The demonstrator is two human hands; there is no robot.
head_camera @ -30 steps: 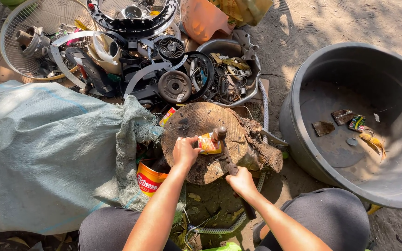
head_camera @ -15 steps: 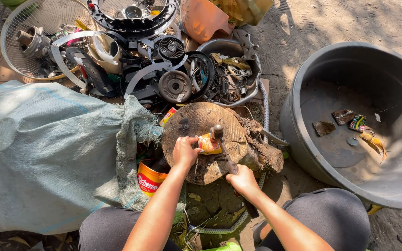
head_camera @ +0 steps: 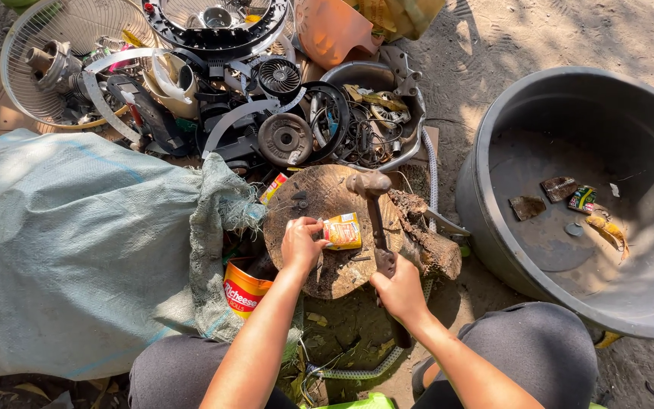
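My left hand (head_camera: 302, 244) pinches a small flattened orange and yellow can (head_camera: 342, 231) against the top of a round wooden stump (head_camera: 319, 201). My right hand (head_camera: 398, 288) grips the handle of a hammer (head_camera: 372, 204). The hammer's head is raised over the far side of the stump, above and just right of the can. Both forearms reach in from the bottom of the view, with my knees in grey trousers on either side.
A large stuffed woven sack (head_camera: 70, 242) lies to the left. A heap of scrap metal, fan grilles and motor parts (head_camera: 213, 83) fills the back. A big grey tub (head_camera: 592, 197) holding several flattened scraps stands to the right. An orange cup (head_camera: 242, 289) lies by the stump.
The hammer has swung up from the stump top, its head now raised toward the far edge. My left hand still holds the can in the same spot.
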